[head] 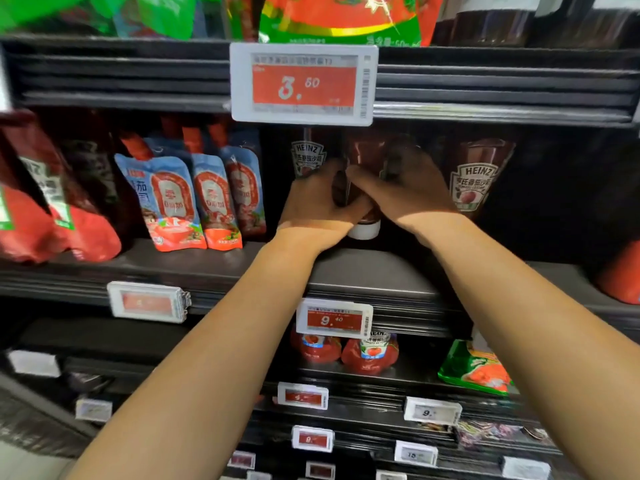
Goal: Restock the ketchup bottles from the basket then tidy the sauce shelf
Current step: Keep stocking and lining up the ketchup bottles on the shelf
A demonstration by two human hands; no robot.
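Ketchup bottle point(367, 161): glossy dark-red plastic, round white cap down, held above the shelf point(363, 271) front edge.
Left hand point(318, 202): curled round it.
Right hand point(405, 188): curled round it.

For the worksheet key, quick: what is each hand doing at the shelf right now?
Left hand: fingers curled round the bottle, holding it.
Right hand: also curled round the same bottle, holding it.

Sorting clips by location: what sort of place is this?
Most likely a supermarket sauce aisle: electronic price tags on dark shelf rails, rows of Heinz ketchup bottles and sauce pouches.
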